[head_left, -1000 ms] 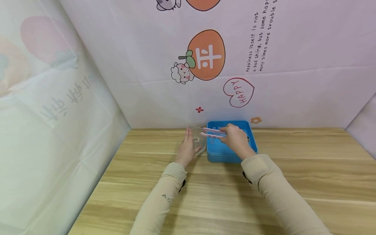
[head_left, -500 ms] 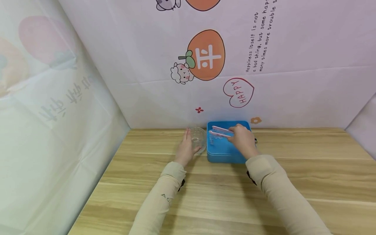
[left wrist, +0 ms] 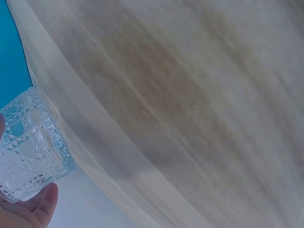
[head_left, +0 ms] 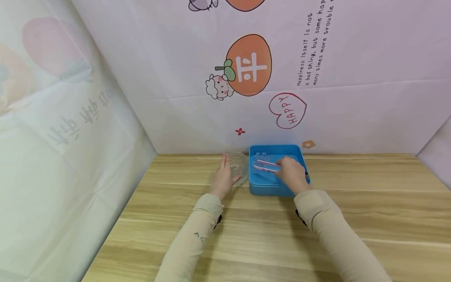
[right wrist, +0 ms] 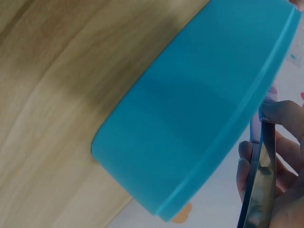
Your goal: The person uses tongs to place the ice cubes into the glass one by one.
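Note:
My left hand [head_left: 222, 181] holds a clear cut-glass cup [head_left: 238, 166], fingers along its left side and thumb at the front. The left wrist view shows the faceted wall of this glass cup [left wrist: 31, 147] against a fingertip. In my right hand [head_left: 292, 174] is a pair of tongs [head_left: 266, 170] with pink arms, its metal handle end showing in the right wrist view. The tong tips point left, slightly apart, down among small clear cube-like pieces [head_left: 260, 155] in a blue box [head_left: 269, 190]. Whether a piece sits between the tips cannot be made out.
The blue box stands just right of the cup, near the back edge of the wooden table [head_left: 257, 239]. A printed white cloth [head_left: 176, 117] hangs behind, and another pale cloth [head_left: 116, 164] hangs at the left.
The tongs have moved from beside the cup's rim rightward over the blue box, then down into it. My left hand and the cup have stayed in place.

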A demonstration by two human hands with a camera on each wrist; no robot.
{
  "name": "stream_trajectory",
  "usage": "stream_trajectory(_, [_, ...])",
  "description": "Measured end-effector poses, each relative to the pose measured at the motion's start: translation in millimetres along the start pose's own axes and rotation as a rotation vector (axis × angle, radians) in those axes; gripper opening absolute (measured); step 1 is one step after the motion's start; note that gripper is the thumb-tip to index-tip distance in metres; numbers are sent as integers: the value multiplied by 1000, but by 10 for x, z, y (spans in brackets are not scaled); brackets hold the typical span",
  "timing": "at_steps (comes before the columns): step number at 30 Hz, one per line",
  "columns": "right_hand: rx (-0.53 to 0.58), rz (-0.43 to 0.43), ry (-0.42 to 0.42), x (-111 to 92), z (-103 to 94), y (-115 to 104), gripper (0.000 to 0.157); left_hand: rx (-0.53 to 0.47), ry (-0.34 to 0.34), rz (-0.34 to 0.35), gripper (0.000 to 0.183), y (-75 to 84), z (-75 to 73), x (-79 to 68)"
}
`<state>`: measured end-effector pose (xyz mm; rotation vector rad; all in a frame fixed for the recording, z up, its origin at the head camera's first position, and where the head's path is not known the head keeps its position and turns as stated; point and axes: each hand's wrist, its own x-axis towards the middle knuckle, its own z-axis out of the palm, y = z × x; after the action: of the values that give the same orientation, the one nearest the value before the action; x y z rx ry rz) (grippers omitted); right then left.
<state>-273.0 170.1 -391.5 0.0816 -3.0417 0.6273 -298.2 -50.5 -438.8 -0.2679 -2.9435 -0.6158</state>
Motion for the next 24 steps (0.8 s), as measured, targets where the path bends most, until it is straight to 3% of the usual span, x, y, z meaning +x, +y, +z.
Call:
stream_trajectory(16, [-23,76,-54,29,180,-60,36,20,-24,-15,95,18,-23,-21])
stream_trajectory(24, [-53,63,-41,31,226,-92,35,26,-6,10,94,22,-4,-34])
